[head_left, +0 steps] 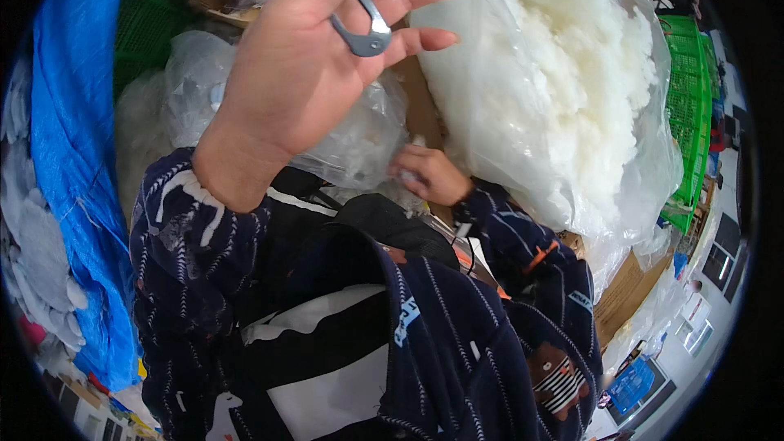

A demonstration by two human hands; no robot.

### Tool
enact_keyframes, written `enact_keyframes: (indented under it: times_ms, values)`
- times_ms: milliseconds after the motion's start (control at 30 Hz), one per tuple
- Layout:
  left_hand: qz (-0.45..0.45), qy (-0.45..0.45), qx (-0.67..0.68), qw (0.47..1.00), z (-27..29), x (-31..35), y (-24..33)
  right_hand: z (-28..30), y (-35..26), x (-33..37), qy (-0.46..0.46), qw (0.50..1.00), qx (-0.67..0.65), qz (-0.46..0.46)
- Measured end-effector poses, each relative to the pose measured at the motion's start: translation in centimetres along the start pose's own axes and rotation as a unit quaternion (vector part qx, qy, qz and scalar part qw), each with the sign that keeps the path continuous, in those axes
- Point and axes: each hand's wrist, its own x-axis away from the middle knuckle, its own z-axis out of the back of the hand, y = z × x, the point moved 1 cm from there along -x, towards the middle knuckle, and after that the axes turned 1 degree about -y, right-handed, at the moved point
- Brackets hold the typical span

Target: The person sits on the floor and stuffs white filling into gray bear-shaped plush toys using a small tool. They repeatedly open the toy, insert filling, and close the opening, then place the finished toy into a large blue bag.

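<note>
Left hand [298, 57]: raised, nearest the camera; fingers spread apart, pointing right.
Grey metal tool [371, 43]: threaded among the left fingers, long axis slanting upper left to lower right; left hand on it, right hand well apart below. Firmness of hold: cannot tell.
Right hand [437, 175]: fingers curled together on a small whitish piece [407, 175], blurred.
Clear bag [351, 135]: just left of right fingers; contact uncertain.
White stuffing [588, 57]: right of both hands' fingers, in a large plastic bag [465, 106].
Green basket [686, 98]: farther right.
</note>
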Motion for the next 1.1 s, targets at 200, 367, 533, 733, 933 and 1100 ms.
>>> enact_keyframes:
  times_ms: [200,367,533,733,933,1100]
  values:
    - [-0.027,-0.003,-0.018,0.999,1.7,-0.3,-0.1,-11.1,7.2,-8.6,-0.128,0.941,0.247,-0.195]
    - [-0.034,-0.026,0.022,0.999,1.6,-1.4,0.8,-10.2,7.0,-7.6,-0.055,0.979,0.152,-0.125]
    - [-0.046,-0.037,0.057,0.997,1.8,-3.5,1.5,2.5,-5.2,1.3,0.125,0.992,0.011,-0.029]
    - [-0.083,-0.012,0.082,0.993,2.3,-3.8,2.0,15.0,-19.5,8.6,0.273,0.947,0.029,0.166]
    - [-0.005,-0.109,0.145,0.983,4.7,-2.1,1.8,18.2,-13.5,5.9,0.463,0.766,0.439,-0.082]
    - [-0.029,-0.025,0.145,0.989,10.9,1.3,2.5,13.2,-17.3,10.9,0.536,0.831,0.147,-0.001]
